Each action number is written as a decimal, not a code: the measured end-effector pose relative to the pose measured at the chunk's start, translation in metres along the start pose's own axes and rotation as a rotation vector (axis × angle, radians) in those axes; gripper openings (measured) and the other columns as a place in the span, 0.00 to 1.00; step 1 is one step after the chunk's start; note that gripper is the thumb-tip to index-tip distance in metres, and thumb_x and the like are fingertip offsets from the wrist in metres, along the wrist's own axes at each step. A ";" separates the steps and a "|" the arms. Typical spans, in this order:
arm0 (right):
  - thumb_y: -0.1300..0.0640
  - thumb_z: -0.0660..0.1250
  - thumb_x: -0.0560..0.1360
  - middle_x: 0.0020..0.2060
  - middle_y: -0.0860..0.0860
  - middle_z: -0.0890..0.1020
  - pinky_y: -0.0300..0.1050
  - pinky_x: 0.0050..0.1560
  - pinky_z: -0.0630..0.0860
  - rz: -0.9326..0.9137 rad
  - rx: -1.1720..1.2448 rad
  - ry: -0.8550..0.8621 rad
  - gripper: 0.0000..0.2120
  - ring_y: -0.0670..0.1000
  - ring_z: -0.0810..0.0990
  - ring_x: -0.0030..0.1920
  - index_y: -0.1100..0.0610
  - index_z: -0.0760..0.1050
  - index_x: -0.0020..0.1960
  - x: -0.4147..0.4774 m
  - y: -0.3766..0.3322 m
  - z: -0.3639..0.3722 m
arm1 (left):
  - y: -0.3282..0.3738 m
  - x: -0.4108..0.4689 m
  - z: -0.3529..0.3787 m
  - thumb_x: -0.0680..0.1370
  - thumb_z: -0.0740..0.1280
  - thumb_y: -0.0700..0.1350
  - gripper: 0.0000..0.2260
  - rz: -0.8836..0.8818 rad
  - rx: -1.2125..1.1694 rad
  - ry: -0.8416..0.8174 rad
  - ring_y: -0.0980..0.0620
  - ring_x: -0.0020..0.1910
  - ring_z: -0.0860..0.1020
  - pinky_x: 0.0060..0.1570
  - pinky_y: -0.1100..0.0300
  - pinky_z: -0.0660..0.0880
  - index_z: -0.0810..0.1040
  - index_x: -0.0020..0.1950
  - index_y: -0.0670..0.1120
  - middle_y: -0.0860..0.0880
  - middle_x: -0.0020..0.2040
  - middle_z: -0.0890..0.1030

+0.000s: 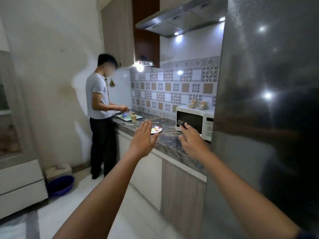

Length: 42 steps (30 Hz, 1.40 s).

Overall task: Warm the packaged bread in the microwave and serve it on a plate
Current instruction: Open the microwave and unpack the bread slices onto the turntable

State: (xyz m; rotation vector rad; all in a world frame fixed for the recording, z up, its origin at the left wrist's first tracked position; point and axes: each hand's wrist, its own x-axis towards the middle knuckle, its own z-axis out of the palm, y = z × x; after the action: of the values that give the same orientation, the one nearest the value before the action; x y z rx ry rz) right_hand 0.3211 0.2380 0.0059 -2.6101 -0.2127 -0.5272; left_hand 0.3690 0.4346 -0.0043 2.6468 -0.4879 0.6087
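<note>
Empty left hand (143,138) and right hand (191,140), fingers straight, stretch toward the dark marbled bench (165,142); clear-wrapped bread packets (198,104) sit atop the white microwave (195,120), beside the white spotted plate (156,130), so step closer before gripping one packet gently.

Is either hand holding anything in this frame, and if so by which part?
Nothing is held. The left hand and the right hand are both stretched out open, fingers straight, toward the counter.
</note>
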 end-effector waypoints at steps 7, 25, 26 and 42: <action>0.51 0.54 0.81 0.77 0.50 0.50 0.52 0.76 0.49 -0.038 0.064 -0.047 0.24 0.50 0.46 0.77 0.52 0.56 0.76 0.131 0.013 0.091 | -0.094 0.083 0.048 0.82 0.50 0.55 0.28 -0.116 0.004 -0.019 0.52 0.77 0.43 0.74 0.53 0.42 0.47 0.77 0.44 0.48 0.78 0.46; 0.49 0.54 0.81 0.76 0.52 0.56 0.49 0.74 0.52 0.270 0.029 0.019 0.23 0.50 0.49 0.76 0.56 0.62 0.73 0.493 0.211 0.190 | -0.192 0.475 0.241 0.82 0.51 0.53 0.26 -0.060 -0.143 -0.165 0.49 0.77 0.46 0.75 0.56 0.44 0.53 0.76 0.40 0.45 0.78 0.51; 0.49 0.54 0.80 0.76 0.52 0.56 0.49 0.74 0.52 0.298 0.010 0.040 0.23 0.50 0.49 0.77 0.56 0.62 0.73 0.507 0.227 0.190 | -0.191 0.499 0.256 0.82 0.51 0.53 0.26 -0.032 -0.166 -0.177 0.49 0.77 0.46 0.75 0.56 0.44 0.53 0.76 0.40 0.44 0.78 0.51; 0.59 0.59 0.78 0.70 0.54 0.65 0.48 0.72 0.60 0.779 -0.330 0.407 0.20 0.53 0.60 0.73 0.60 0.66 0.70 0.548 0.433 0.141 | -0.022 0.657 0.488 0.81 0.58 0.49 0.17 0.435 -0.717 -0.606 0.48 0.61 0.72 0.59 0.61 0.66 0.70 0.65 0.40 0.43 0.62 0.73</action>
State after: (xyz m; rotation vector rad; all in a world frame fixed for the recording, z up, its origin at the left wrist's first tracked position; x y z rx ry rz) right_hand 0.9708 -0.0447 -0.0684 -2.5248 1.0492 -0.8135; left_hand 1.1006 0.0813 -0.1056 1.9799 -1.2081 -0.2654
